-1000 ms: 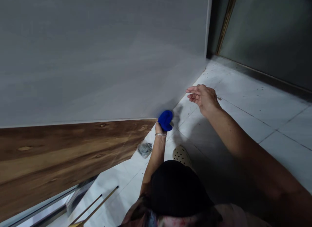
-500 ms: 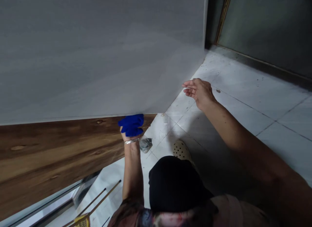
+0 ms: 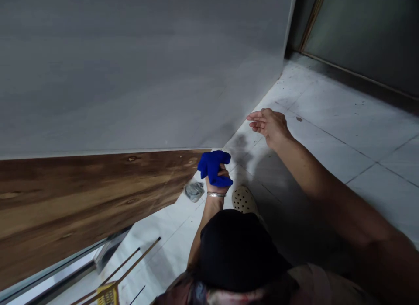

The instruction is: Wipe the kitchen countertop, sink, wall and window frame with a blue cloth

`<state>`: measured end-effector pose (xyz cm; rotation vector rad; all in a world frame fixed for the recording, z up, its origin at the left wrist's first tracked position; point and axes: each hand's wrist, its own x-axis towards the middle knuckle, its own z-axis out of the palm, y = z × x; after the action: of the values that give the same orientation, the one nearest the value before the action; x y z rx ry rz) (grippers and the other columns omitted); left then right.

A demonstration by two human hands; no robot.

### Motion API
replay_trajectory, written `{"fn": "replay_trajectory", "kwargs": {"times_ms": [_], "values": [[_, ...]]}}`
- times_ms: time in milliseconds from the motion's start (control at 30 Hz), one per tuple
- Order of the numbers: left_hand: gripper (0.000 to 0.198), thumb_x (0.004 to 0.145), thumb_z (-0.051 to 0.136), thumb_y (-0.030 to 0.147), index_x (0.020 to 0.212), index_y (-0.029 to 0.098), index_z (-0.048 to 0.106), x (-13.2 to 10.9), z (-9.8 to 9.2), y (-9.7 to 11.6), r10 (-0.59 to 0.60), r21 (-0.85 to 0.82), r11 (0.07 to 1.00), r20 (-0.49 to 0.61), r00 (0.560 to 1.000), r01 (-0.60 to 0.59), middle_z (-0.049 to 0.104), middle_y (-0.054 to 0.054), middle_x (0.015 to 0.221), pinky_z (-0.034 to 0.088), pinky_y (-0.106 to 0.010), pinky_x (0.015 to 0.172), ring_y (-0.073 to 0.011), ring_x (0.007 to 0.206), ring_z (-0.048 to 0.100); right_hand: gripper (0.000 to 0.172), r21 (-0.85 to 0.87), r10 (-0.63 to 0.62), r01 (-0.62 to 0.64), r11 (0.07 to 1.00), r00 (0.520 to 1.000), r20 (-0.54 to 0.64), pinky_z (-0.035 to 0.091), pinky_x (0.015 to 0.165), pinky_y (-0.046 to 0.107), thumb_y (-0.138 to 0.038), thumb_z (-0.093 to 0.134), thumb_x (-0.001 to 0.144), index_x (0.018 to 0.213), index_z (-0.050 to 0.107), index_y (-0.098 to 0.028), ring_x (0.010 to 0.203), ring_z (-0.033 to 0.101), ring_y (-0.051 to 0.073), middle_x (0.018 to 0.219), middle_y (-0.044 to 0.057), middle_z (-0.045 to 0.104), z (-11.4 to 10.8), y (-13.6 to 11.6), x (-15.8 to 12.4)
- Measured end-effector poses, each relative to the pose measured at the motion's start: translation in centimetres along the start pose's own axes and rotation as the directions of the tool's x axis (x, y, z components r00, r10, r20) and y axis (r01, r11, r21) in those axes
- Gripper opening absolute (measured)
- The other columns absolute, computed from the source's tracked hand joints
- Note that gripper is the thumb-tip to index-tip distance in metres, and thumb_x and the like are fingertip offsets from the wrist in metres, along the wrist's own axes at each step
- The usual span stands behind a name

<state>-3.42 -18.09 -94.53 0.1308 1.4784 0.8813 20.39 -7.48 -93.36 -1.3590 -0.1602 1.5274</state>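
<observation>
A bright blue cloth (image 3: 212, 165) is bunched in my left hand (image 3: 218, 182), whose fingers curl around it. A silver bracelet (image 3: 216, 194) circles that wrist. The hand is held near the corner where the wood-grain surface (image 3: 98, 182) meets the white tiled floor. My right hand (image 3: 269, 125) reaches in from the right with its fingers loosely stretched, apart, and nothing in them. Its fingertips are close to the lower edge of the grey-white panel (image 3: 157, 77); whether they touch it I cannot tell.
A small, clear bag-like bundle (image 3: 194, 191) lies left of my left wrist. My cream clog (image 3: 244, 200) and dark-clothed knee (image 3: 242, 252) are below. Thin sticks (image 3: 137, 263) and a yellow item (image 3: 109, 294) lie at the lower left. A dark framed door panel (image 3: 366, 43) stands at upper right.
My left hand has moved right with the blue cloth, from over the wood-grain surface to beyond its end. My right hand has hardly moved. The view has shifted slightly.
</observation>
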Motion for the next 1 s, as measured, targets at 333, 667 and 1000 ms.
{"fn": "replay_trajectory", "kwargs": {"times_ms": [333,667,1000], "values": [[0.044,0.106,0.037,0.044,0.089,0.019,0.069,4.0,3.3,2.5,0.001,-0.319,0.948,0.045,0.999,0.013,0.070,-0.007,0.088,0.050,-0.019,0.061,-0.0083,0.056,0.050,0.020,0.042,0.000,0.000,0.999,1.000,-0.003,0.054,0.067,0.026,-0.035,0.059,0.086,0.082,0.069,-0.018,0.066,0.063,0.013,0.085,0.007,0.076,0.6,-0.4,-0.3],[0.025,0.099,0.046,0.021,0.082,0.018,0.063,0.9,5.3,6.6,-0.061,-0.285,0.955,0.066,0.996,0.077,0.061,-0.004,0.072,0.047,-0.020,0.047,-0.0087,0.048,0.044,0.019,0.081,-0.040,0.040,0.996,0.999,-0.012,0.054,0.065,0.025,-0.034,0.058,0.084,0.079,0.068,-0.018,0.066,0.065,0.013,0.086,0.007,0.077,0.0,-1.5,-0.1],[0.032,0.106,0.039,0.029,0.108,0.017,0.069,-7.9,10.5,13.8,-0.079,-0.412,0.905,0.093,0.993,0.111,0.064,-0.005,0.075,0.042,-0.019,0.039,-0.0070,0.042,0.042,0.016,0.144,-0.045,0.048,0.988,0.999,-0.026,0.051,0.060,0.024,-0.031,0.061,0.078,0.076,0.070,-0.018,0.062,0.065,0.013,0.084,0.008,0.078,-0.3,-2.8,-0.1]]}}
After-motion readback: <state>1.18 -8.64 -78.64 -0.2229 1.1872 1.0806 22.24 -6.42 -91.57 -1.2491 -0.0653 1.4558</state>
